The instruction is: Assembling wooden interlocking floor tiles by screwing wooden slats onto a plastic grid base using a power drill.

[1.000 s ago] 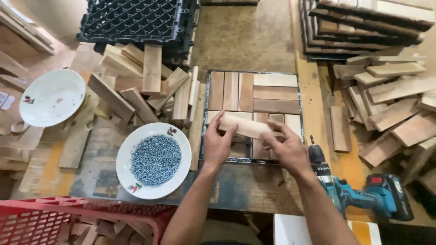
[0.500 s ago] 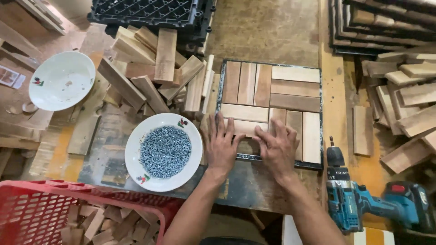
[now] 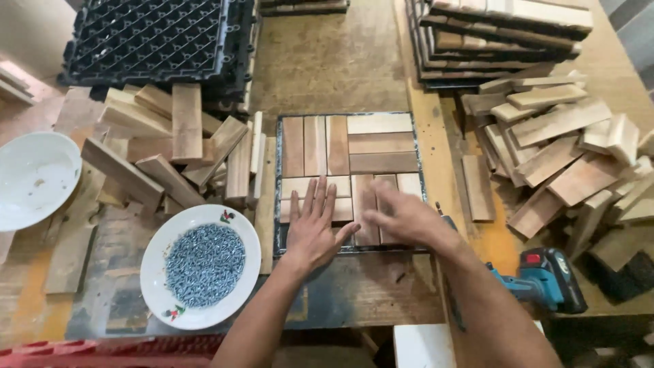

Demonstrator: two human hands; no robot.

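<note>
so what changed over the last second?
A second ago both hands held a pale slat over the tile's near row. It has since been let go into the tile, and both palms came down on it. Now the left hand lies flat on the near-left slats; the right hand, blurred, slides across the near-right ones. The bowl of screws, drill and slat piles stayed put.

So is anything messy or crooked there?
The wooden slats under both hands sit straight in their square frame. The loose wood pieces lie in a jumbled heap at the left, and the screws are all in their bowl.
</note>
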